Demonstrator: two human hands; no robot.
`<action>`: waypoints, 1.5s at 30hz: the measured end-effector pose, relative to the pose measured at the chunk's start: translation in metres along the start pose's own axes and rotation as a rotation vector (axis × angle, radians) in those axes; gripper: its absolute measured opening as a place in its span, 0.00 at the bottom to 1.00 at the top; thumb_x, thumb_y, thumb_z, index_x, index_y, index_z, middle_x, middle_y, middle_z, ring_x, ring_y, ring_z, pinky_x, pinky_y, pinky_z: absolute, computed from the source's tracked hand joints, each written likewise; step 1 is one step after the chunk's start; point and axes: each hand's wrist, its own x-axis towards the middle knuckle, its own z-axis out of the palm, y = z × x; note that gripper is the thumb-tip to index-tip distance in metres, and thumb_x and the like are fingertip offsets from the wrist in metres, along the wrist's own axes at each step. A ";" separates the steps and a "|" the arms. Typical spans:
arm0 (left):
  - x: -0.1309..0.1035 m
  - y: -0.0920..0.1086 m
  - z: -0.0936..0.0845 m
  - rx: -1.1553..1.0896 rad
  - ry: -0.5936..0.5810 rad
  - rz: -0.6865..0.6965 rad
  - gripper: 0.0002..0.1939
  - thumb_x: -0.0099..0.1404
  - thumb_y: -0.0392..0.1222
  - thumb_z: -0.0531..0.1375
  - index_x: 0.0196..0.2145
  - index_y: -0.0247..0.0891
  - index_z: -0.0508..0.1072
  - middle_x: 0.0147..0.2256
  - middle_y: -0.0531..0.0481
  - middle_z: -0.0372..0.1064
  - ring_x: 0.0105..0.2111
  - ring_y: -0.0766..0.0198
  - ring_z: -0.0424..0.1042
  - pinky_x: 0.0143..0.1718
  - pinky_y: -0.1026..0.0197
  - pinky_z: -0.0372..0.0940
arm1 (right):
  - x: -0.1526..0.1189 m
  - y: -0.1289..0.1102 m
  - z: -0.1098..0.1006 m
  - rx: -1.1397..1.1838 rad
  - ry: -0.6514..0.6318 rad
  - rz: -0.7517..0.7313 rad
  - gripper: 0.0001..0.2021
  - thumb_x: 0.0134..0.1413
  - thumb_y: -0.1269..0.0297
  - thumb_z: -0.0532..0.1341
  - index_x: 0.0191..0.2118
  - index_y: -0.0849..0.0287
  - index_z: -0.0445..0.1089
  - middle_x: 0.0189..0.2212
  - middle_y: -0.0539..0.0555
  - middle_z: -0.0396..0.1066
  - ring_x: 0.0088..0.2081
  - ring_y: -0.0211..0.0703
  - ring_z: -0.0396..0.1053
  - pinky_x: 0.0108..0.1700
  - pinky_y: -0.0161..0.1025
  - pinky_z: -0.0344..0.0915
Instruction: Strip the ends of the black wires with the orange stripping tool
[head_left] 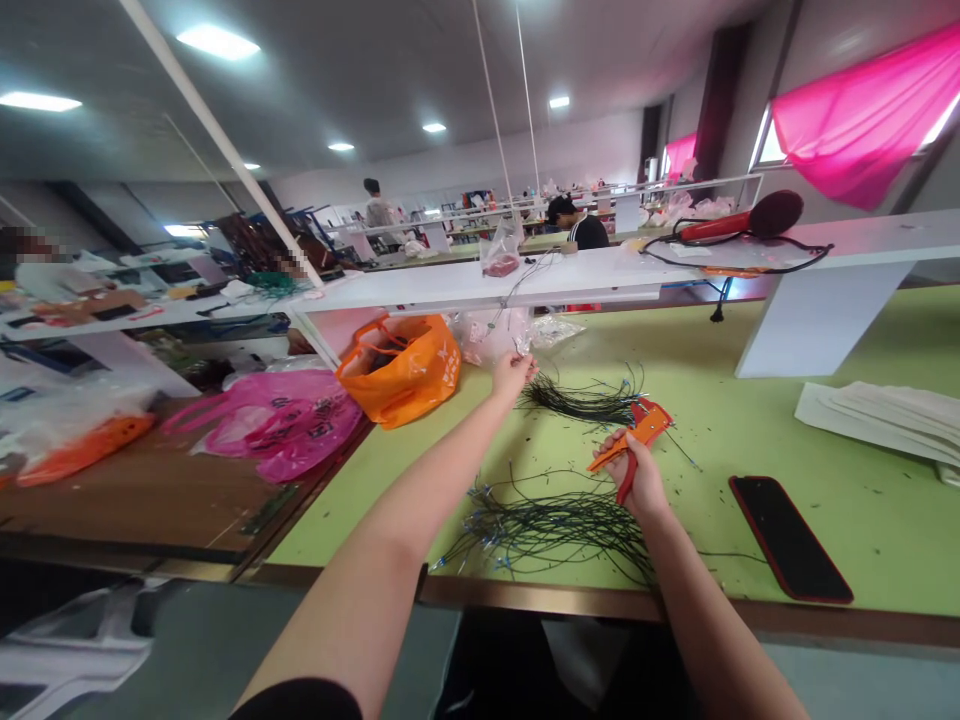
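- Left hand [516, 372]: arm stretched out, fingers bunched closely together at the left end of the far bundle [581, 400]; I cannot tell whether a wire is pinched between the tips
- Right hand [637, 480]: curled firmly around the stripper [651, 422], an angular tool of orange and red, its head tilted up and right, just beside the far bundle's right end
- Far bundle: thin, black, flexible wires lying roughly alongside one another; blue bits show at the right end
- Near bundle [570, 525]: looser, gently curved black strands by the table's front edge; blue and shiny tips fan out leftward
- Table [720, 400]: smooth, flat, pale green; dark scraps speckle it
- Phone [791, 540]: black slab, rounded corners, red rim; right of the near bundle
- Orange bag [409, 375]: crumpled, glossy; left of the left hand
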 end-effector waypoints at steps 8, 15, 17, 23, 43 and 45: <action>-0.002 0.030 -0.032 0.073 0.078 0.300 0.06 0.68 0.40 0.63 0.42 0.40 0.76 0.42 0.48 0.78 0.43 0.59 0.76 0.49 0.58 0.67 | -0.001 0.001 0.002 -0.017 0.002 0.013 0.13 0.50 0.56 0.73 0.35 0.56 0.72 0.31 0.50 0.72 0.34 0.43 0.72 0.43 0.43 0.77; -0.031 0.035 0.023 0.826 -0.323 0.678 0.15 0.76 0.39 0.52 0.53 0.41 0.75 0.48 0.43 0.78 0.51 0.52 0.74 0.47 0.55 0.68 | 0.000 0.003 0.003 -0.058 0.007 0.001 0.14 0.50 0.54 0.73 0.36 0.56 0.72 0.30 0.50 0.71 0.34 0.42 0.72 0.43 0.42 0.76; -0.043 0.017 0.049 0.867 -0.430 0.679 0.16 0.75 0.37 0.54 0.55 0.41 0.75 0.48 0.43 0.78 0.50 0.53 0.75 0.47 0.56 0.69 | 0.000 0.003 0.002 -0.073 0.015 -0.009 0.14 0.50 0.54 0.73 0.35 0.56 0.72 0.30 0.50 0.72 0.33 0.43 0.72 0.42 0.43 0.76; -0.061 -0.039 0.079 0.917 -0.640 0.696 0.22 0.71 0.43 0.61 0.60 0.38 0.72 0.56 0.40 0.75 0.54 0.53 0.74 0.53 0.58 0.68 | 0.000 0.000 0.002 -0.064 0.057 -0.019 0.14 0.50 0.52 0.72 0.33 0.54 0.70 0.28 0.49 0.72 0.32 0.43 0.71 0.41 0.44 0.76; -0.030 -0.049 0.041 0.809 -0.315 0.521 0.19 0.77 0.44 0.48 0.48 0.40 0.78 0.42 0.41 0.79 0.36 0.56 0.76 0.37 0.59 0.66 | 0.001 -0.005 0.003 0.099 0.155 0.052 0.13 0.49 0.54 0.70 0.33 0.55 0.70 0.28 0.48 0.70 0.32 0.40 0.71 0.44 0.41 0.76; -0.028 -0.042 0.036 0.747 -0.266 0.503 0.19 0.77 0.46 0.48 0.47 0.40 0.78 0.40 0.43 0.79 0.33 0.57 0.75 0.36 0.59 0.65 | 0.003 -0.004 0.001 0.086 0.148 0.048 0.13 0.49 0.54 0.70 0.33 0.55 0.70 0.28 0.48 0.69 0.32 0.40 0.71 0.44 0.41 0.76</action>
